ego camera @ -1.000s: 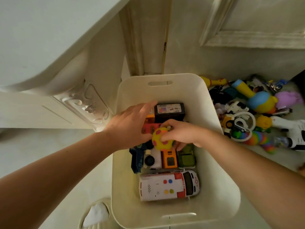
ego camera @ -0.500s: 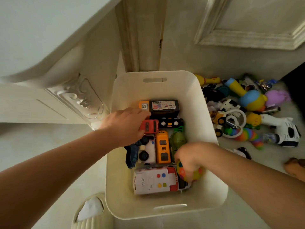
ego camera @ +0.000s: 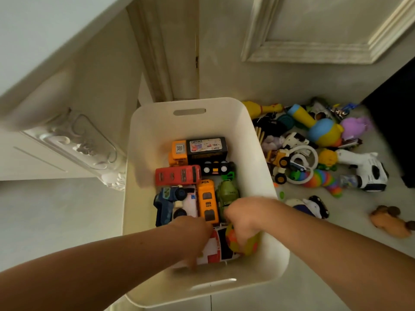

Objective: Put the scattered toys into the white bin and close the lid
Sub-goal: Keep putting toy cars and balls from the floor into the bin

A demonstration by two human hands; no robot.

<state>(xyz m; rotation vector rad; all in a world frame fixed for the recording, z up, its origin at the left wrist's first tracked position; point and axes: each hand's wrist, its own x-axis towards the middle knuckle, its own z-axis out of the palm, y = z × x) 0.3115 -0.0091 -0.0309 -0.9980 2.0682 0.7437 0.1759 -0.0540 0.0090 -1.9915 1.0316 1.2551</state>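
At the near right corner of the white plastic bin [ego camera: 157, 135], the right hand [ego camera: 244, 216] curls its fingers round a yellow spotted rubber ball [ego camera: 251, 246], which would best be wedged low beside the white-and-red toy ambulance [ego camera: 215, 250] that the left hand [ego camera: 190, 232] touches, its grip too blurred to tell.

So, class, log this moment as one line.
right hand grips yellow ball in white bin | left hand on white van, grip unclear | floor toys outside bin | bin open
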